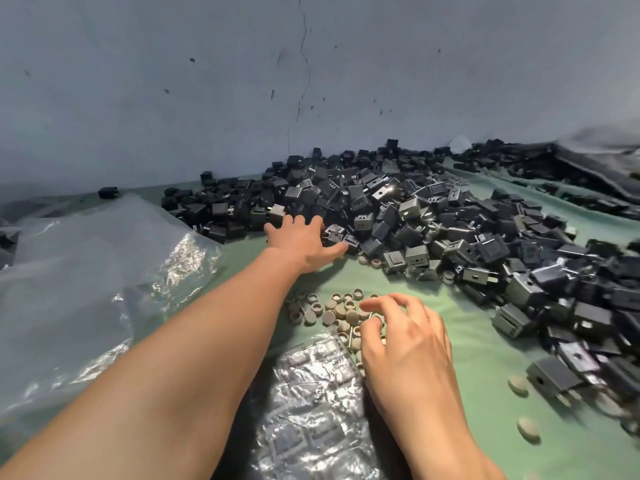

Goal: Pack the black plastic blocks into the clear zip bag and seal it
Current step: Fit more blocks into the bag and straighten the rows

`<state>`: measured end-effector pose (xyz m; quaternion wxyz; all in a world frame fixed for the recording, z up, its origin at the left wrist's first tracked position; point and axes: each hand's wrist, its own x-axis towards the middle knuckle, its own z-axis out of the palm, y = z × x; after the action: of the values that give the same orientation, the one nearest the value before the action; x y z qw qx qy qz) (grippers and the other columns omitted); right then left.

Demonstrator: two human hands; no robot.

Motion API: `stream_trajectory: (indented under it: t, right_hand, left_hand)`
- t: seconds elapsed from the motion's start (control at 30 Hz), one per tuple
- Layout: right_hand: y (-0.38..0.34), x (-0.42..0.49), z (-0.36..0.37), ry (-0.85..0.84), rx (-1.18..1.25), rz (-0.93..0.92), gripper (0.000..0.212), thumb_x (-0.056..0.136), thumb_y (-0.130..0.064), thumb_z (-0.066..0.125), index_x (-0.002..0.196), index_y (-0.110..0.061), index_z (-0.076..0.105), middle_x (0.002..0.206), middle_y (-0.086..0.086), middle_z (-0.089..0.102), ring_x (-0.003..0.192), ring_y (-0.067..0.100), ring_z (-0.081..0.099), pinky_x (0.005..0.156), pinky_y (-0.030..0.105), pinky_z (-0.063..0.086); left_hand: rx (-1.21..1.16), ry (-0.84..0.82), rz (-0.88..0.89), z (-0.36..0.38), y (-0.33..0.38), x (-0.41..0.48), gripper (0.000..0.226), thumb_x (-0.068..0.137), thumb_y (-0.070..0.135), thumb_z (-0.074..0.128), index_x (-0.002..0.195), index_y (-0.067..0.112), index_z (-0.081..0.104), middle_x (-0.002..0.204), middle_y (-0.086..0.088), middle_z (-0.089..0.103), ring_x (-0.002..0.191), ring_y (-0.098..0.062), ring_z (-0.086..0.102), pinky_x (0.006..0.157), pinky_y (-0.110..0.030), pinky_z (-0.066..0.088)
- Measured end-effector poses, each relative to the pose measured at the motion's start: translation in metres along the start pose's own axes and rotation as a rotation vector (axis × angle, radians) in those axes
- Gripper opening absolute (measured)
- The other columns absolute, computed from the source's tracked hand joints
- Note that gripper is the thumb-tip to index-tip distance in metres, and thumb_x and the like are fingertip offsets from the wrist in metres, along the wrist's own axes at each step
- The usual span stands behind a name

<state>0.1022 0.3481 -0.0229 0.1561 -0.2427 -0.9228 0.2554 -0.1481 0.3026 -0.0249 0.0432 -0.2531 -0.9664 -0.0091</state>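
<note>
We see the left hand (pixel 301 242), fingers spread, touching the near edge of the black blocks (pixel 433 216) heaped on the green sheet (pixel 485 358). The right hand (pixel 405 341) curls over grey caps (pixel 332 311) beside the clear zip bag (pixel 311 403); we cannot tell whether it grips anything.

Black blocks (pixel 398 216), grey caps (pixel 332 310), pale green cloth (pixel 478 341), blue-grey wall (pixel 173 81)

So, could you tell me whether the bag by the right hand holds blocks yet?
Not empty: rows of blocks show through the bag. How full, cannot tell.
</note>
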Motion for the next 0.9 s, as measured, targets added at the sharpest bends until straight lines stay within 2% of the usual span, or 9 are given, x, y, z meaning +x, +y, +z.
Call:
stream_trajectory:
  t: [0.17, 0.3, 0.43, 0.53, 0.6, 0.7, 0.77, 0.83, 0.9]
  right_hand:
    - [0.01, 0.003, -0.005, -0.005, -0.02, 0.028, 0.037, 0.1, -0.037, 0.031, 0.13, -0.036, 0.053, 0.142, -0.01, 0.043, 0.136, 0.009, 0.027, 0.117, 0.037, 0.026]
    - [0.013, 0.003, -0.006, -0.004, -0.031, 0.022, 0.037, 0.1, -0.036, 0.031, 0.129, -0.035, 0.053, 0.143, -0.009, 0.042, 0.137, 0.009, 0.027, 0.117, 0.037, 0.026]
    - [0.014, 0.004, -0.005, 0.022, -0.032, 0.002, 0.035, 0.101, -0.035, 0.033, 0.128, -0.035, 0.054, 0.142, -0.009, 0.043, 0.137, 0.01, 0.027, 0.118, 0.037, 0.025]
    - [0.016, 0.004, -0.004, 0.062, -0.054, -0.012, 0.033, 0.101, -0.034, 0.034, 0.127, -0.034, 0.055, 0.142, -0.007, 0.043, 0.137, 0.01, 0.027, 0.118, 0.037, 0.024]
    - [0.018, 0.004, -0.006, 0.11, -0.005, -0.018, 0.034, 0.1, -0.033, 0.034, 0.126, -0.034, 0.056, 0.14, -0.007, 0.044, 0.136, 0.009, 0.028, 0.117, 0.036, 0.028]
    - [0.013, 0.006, -0.01, 0.245, 0.281, -0.038, 0.033, 0.099, -0.029, 0.036, 0.125, -0.033, 0.056, 0.129, -0.011, 0.049, 0.121, -0.001, 0.045, 0.101, 0.026, 0.047]
    - [0.002, 0.008, -0.014, 0.29, 0.581, 0.049, 0.028, 0.102, -0.027, 0.041, 0.124, -0.034, 0.057, 0.121, -0.012, 0.058, 0.107, -0.005, 0.058, 0.083, 0.017, 0.053]
    - [-0.012, 0.006, -0.021, 0.188, 1.088, 0.246, 0.026, 0.103, -0.03, 0.046, 0.124, -0.031, 0.06, 0.114, -0.001, 0.067, 0.107, 0.013, 0.064, 0.087, 0.035, 0.058]
    - [-0.028, -0.002, -0.029, -0.077, 1.581, 0.364, 0.036, 0.101, -0.042, 0.044, 0.128, -0.024, 0.06, 0.121, 0.009, 0.066, 0.113, 0.027, 0.065, 0.092, 0.051, 0.057]
  left_hand:
    - [-0.143, 0.012, 0.076, 0.006, -0.025, 0.003, 0.069, 0.081, 0.079, 0.043, 0.135, 0.035, 0.048, 0.136, -0.003, 0.05, 0.136, -0.03, 0.031, 0.101, -0.061, 0.038]
    - [-0.195, 0.136, 0.146, 0.015, -0.033, -0.005, 0.056, 0.082, 0.07, 0.05, 0.127, 0.036, 0.052, 0.124, 0.003, 0.059, 0.124, -0.024, 0.041, 0.089, -0.047, 0.046]
    - [-0.094, 0.161, 0.225, 0.015, -0.033, -0.008, 0.055, 0.085, 0.069, 0.048, 0.13, 0.038, 0.048, 0.114, 0.001, 0.058, 0.116, -0.022, 0.046, 0.071, -0.038, 0.039]
    - [-0.026, 0.124, 0.187, 0.011, -0.03, -0.013, 0.057, 0.085, 0.069, 0.046, 0.132, 0.037, 0.047, 0.111, -0.001, 0.06, 0.115, -0.024, 0.047, 0.071, -0.038, 0.037]
    - [-0.118, 0.064, 0.13, 0.004, -0.026, -0.02, 0.055, 0.085, 0.067, 0.048, 0.13, 0.036, 0.049, 0.099, 0.003, 0.064, 0.107, -0.021, 0.052, 0.069, -0.036, 0.039]
    - [-0.811, -0.102, 0.012, -0.032, -0.018, -0.04, 0.039, 0.088, 0.057, 0.051, 0.112, 0.026, 0.058, 0.075, 0.008, 0.061, 0.062, -0.01, 0.05, 0.056, -0.026, 0.04]
    - [-1.191, -0.145, 0.036, -0.065, -0.003, -0.064, 0.034, 0.091, 0.049, 0.053, 0.102, 0.018, 0.06, 0.077, 0.003, 0.056, 0.061, -0.012, 0.045, 0.054, -0.025, 0.042]
    - [-1.279, -0.045, 0.159, -0.094, 0.016, -0.1, 0.026, 0.089, 0.048, 0.056, 0.094, 0.023, 0.06, 0.075, 0.006, 0.058, 0.062, -0.011, 0.048, 0.055, -0.027, 0.044]
    - [-1.179, 0.111, 0.247, -0.107, 0.035, -0.144, 0.022, 0.085, 0.051, 0.057, 0.095, 0.032, 0.06, 0.068, 0.017, 0.061, 0.059, -0.005, 0.053, 0.058, -0.026, 0.046]
